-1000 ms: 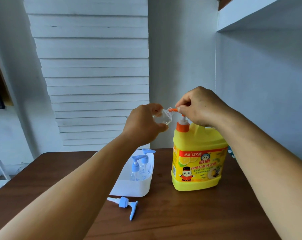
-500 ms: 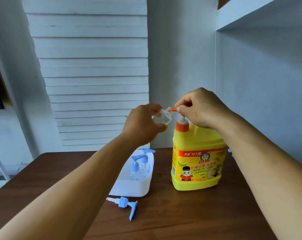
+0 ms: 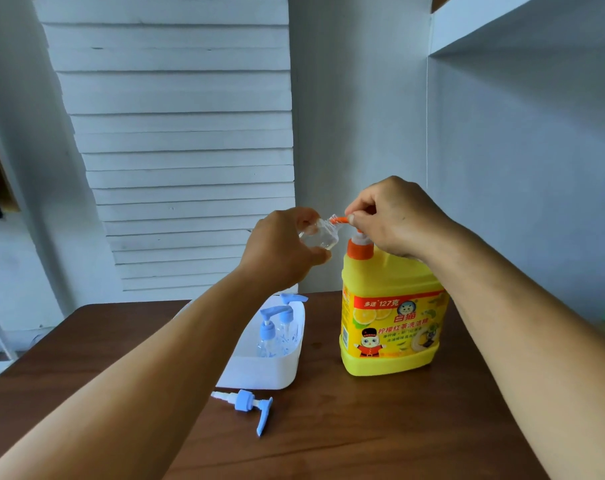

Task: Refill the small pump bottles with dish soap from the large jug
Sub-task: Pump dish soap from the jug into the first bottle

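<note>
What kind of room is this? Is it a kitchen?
Probably a room in a home, though not clearly a kitchen. There is a brown wooden table, a white slatted shutter against plain white walls, and a household yellow dish soap jug. No sink or stove shows.

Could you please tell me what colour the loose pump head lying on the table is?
Light blue, with a white tube; the pump head shows clearly in the head view.

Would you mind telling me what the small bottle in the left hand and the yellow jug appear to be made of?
Small bottle: clear, glossy, probably plastic; the fingers show through it. Yellow jug: opaque moulded plastic with a slight sheen and a printed label.
</note>
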Tool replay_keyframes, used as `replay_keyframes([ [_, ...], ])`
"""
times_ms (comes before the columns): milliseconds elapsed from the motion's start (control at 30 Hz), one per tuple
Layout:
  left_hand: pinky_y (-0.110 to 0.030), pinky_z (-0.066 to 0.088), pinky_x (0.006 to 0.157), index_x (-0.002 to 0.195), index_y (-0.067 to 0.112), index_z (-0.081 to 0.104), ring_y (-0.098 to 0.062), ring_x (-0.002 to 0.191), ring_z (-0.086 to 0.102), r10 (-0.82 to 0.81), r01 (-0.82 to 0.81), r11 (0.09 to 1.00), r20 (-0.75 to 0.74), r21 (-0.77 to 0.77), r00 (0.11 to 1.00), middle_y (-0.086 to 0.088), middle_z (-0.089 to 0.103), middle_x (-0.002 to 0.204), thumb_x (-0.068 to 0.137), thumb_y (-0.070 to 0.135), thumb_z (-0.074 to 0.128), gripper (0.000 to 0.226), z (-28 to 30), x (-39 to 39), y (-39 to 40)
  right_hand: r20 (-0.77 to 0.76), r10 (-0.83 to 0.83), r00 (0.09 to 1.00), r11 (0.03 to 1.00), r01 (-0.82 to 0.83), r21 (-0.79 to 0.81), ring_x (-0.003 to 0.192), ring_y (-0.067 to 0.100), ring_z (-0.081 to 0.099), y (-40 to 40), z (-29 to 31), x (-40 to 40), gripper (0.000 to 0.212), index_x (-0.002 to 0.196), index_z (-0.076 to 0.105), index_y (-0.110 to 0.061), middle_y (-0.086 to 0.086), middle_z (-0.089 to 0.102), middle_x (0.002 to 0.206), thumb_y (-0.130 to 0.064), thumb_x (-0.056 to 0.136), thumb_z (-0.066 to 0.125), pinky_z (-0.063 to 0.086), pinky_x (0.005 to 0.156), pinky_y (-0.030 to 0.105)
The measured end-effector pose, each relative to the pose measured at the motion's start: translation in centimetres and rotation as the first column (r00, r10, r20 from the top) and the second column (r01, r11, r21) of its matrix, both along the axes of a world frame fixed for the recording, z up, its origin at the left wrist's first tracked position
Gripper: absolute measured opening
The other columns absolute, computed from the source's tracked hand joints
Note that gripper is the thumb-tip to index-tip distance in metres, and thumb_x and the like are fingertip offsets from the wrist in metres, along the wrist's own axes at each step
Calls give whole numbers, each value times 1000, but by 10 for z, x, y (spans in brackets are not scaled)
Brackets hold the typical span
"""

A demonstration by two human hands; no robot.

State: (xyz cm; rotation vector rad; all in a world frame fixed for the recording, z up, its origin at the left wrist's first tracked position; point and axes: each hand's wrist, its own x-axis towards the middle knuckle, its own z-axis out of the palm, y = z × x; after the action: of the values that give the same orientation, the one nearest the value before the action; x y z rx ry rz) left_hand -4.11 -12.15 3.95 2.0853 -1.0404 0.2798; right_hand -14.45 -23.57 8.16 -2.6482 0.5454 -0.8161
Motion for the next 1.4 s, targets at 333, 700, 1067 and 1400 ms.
replay_keyframes([
  [333,-30,50,81,109,23,64,-16,93,63,-4,4,1000,24,-2,1000,5,68,110,71,27,77,40,7,-2,2,-25,13,1000,999,-12,44,67,8,57,0,11,-5,15,98,72,-18,2,70,95,-18,89,59,35,48,17],
  [700,-32,52,82,108,22,64,-16,90,63,7,-8,1000,-12,-12,1000,5,68,108,71,25,77,39,0,-2,1,-65,-12,998,1000,13,14,87,21,65,3,9,-1,15,96,75,-12,4,72,98,-14,87,62,44,62,23],
  [1067,-29,50,80,111,21,64,-14,91,62,4,-4,1000,-17,12,1000,3,68,111,70,24,77,43,-4,-2,1,-25,-10,1000,1000,10,24,89,19,63,2,-3,2,19,100,73,-16,5,71,102,-16,90,57,44,67,23],
  [1400,-33,53,81,109,21,64,-19,91,64,6,-6,1000,3,16,1000,2,68,109,70,25,77,41,0,-2,0,-5,13,1000,999,-12,42,86,15,59,0,1,0,18,103,72,-16,4,70,104,-16,89,60,41,65,23],
])
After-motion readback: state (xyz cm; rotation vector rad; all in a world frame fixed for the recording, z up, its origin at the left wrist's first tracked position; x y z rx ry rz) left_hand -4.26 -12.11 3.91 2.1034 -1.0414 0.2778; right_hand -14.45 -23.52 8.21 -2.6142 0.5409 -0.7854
